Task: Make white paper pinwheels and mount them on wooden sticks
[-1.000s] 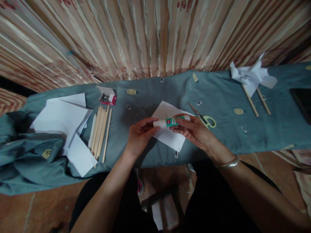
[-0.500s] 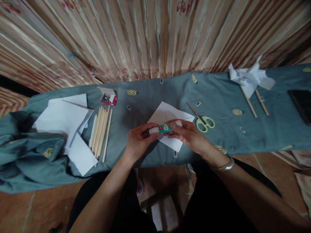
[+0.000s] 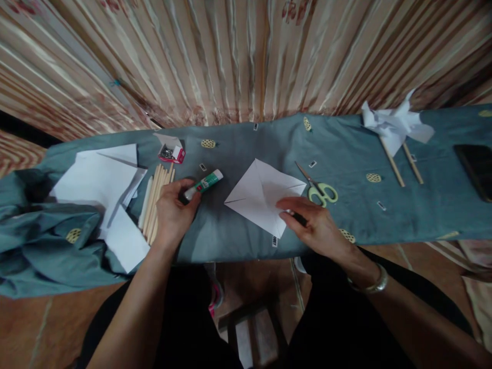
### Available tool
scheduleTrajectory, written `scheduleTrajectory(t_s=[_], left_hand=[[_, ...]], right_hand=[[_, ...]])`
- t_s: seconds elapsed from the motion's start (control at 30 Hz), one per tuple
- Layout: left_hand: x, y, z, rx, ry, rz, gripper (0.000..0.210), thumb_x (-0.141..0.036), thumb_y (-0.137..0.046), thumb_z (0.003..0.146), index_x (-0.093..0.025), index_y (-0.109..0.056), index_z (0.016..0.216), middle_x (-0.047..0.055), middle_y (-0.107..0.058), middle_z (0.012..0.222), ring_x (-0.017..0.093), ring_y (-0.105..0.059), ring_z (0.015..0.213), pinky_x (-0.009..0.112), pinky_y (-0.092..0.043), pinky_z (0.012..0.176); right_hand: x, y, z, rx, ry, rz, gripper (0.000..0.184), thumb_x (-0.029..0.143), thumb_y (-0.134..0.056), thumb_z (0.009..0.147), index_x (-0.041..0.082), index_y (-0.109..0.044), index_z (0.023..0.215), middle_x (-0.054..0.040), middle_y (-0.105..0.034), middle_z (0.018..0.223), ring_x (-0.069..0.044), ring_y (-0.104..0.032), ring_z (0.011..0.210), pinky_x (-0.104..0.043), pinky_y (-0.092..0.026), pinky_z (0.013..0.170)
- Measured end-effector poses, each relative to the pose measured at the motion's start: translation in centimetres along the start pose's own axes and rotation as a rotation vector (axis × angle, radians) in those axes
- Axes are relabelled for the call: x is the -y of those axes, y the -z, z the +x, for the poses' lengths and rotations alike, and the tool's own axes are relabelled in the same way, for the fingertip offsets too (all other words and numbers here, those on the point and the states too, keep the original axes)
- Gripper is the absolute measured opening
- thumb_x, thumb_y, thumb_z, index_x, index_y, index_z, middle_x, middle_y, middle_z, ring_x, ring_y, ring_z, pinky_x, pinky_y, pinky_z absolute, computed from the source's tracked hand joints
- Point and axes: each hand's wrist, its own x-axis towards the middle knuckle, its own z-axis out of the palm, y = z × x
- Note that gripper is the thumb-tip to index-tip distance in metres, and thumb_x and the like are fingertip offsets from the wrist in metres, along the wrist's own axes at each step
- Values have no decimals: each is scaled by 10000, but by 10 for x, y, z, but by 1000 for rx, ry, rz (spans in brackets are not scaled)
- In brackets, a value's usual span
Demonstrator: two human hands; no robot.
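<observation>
My left hand (image 3: 175,210) is closed on one end of a green and white glue stick (image 3: 207,182), which points up to the right above the cloth. Just beneath that hand lie several thin wooden sticks (image 3: 156,200). A white paper square (image 3: 255,197) lies turned like a diamond, with lines or slits running in from its corners. My right hand (image 3: 313,223) is over its lower right edge, thumb and fingers slightly apart, with white showing between them. Whether the fingertips touch the paper is hard to tell. Green-handled scissors (image 3: 323,193) lie just beyond this hand.
White paper sheets (image 3: 103,179) lie at the left by bunched cloth (image 3: 46,230). Behind the sticks is a small open red and white box (image 3: 171,152) of metal bits. Paper pinwheels (image 3: 395,125) on sticks and a dark phone (image 3: 476,166) lie right. A striped curtain (image 3: 238,61) hangs behind.
My hands have parted. The left has carried the glue stick to the left, over near the wooden sticks. My right hand has let go of it and moved slightly right and down.
</observation>
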Motion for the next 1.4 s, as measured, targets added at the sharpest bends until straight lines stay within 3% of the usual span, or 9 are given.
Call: scheduleTrajectory(t_s=[0.07, 0.13, 0.27, 0.37, 0.47, 0.83, 1.03, 1.13, 1.4], left_hand=[[-9, 1, -5, -55, -186, 133, 401, -285, -707, 763, -209, -644, 1151, 112, -662, 1198, 327, -550, 1158, 488, -423, 1005], [-23, -2, -14, -22, -373, 165, 452, -306, -722, 784, -228, -609, 1215, 116, -616, 1299, 335, -516, 1217, 514, -403, 1041], [-47, -24, -40, 286, -687, 137, 383, -322, -691, 839, -211, -614, 1198, 105, -643, 1263, 302, -551, 1159, 484, -460, 988], [-56, -41, -53, 383, -769, 157, 334, -254, -659, 865, -181, -629, 1190, 114, -657, 1251, 302, -551, 1145, 468, -485, 953], [-58, -50, -54, 386, -822, 154, 266, -243, -634, 889, -160, -656, 1141, 109, -690, 1181, 294, -581, 1087, 455, -517, 914], [-58, -55, -49, 330, -819, 44, 157, -189, -582, 929, -114, -670, 1035, 85, -740, 970, 208, -653, 884, 368, -585, 801], [-62, -55, -47, 349, -711, -9, 141, -177, -545, 943, -113, -671, 959, 83, -739, 914, 198, -665, 832, 358, -585, 772], [-65, -56, -45, 353, -694, -4, 160, -181, -521, 953, -121, -667, 933, 81, -734, 904, 193, -674, 813, 359, -582, 773], [-67, -56, -43, 372, -602, 1, 188, -203, -521, 955, -124, -685, 911, 76, -701, 836, 178, -664, 758, 303, -575, 698]], right_hand=[[-1, 0, -3, 24, 75, -61, 207, 216, -565, 905, 241, -704, 1056, -84, -715, 1114, -247, -651, 1089, -451, -504, 986], [-1, 1, -4, 46, 111, -98, 225, 201, -529, 925, 217, -697, 1074, -108, -701, 1139, -242, -643, 1110, -450, -506, 995], [-3, 4, -3, 79, 129, -125, 249, 184, -495, 938, 210, -697, 1081, -112, -690, 1157, -241, -637, 1125, -439, -513, 1003], [-4, 6, -3, 105, 118, -132, 278, 170, -488, 933, 228, -689, 1116, -98, -674, 1191, -241, -619, 1164, -437, -504, 1026], [-6, 7, -3, 124, 121, -120, 307, 144, -478, 926, 231, -681, 1139, -93, -666, 1205, -237, -609, 1182, -434, -501, 1037], [-7, 11, -2, 160, 77, -82, 367, 73, -513, 843, 203, -659, 1154, -92, -647, 1239, -214, -600, 1200, -404, -496, 1050], [-4, 0, 0, 21, -74, 98, 184, 242, -671, 859, 227, -693, 1041, -58, -708, 1084, -209, -658, 1060, -401, -532, 967], [-2, -5, 2, -30, -91, 150, 69, 232, -668, 872, 231, -706, 930, -35, -714, 984, -186, -669, 969, -369, -547, 897], [8, -8, 12, -76, 15, -82, 50, 194, -648, 886, 183, -697, 881, -56, -719, 925, -202, -666, 909, -388, -538, 868]])
